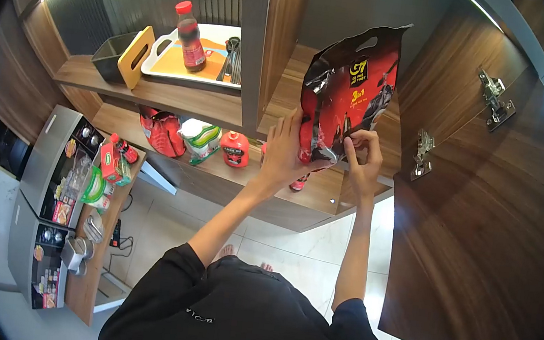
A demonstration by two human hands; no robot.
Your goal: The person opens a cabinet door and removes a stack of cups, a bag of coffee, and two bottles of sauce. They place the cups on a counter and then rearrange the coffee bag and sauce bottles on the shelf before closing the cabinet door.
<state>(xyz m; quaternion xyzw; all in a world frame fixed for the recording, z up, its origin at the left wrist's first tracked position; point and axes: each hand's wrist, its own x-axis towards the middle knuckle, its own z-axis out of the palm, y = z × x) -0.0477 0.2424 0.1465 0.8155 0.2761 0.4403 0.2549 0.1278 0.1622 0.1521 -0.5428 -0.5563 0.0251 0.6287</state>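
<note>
A red and black G7 3in1 coffee bag (345, 97) with a handle slot at its top is held up in front of the open cabinet. My left hand (282, 151) grips its lower left side, the thumb spread along the bottom edge. At the lower right corner, my right hand (364, 155) pinches the bag between thumb and fingers. Just under the bag, part of a small red bottle (299, 182) shows on the lower shelf; the rest is hidden.
Left on the upper shelf are a red-capped bottle (191, 41), a white tray (154, 64) and a dark bin (110, 58). Below sit a red jug (234, 149) and a white-green pack (199, 139). An open cabinet door (479, 250) stands at right. A side table (87, 283) holds groceries.
</note>
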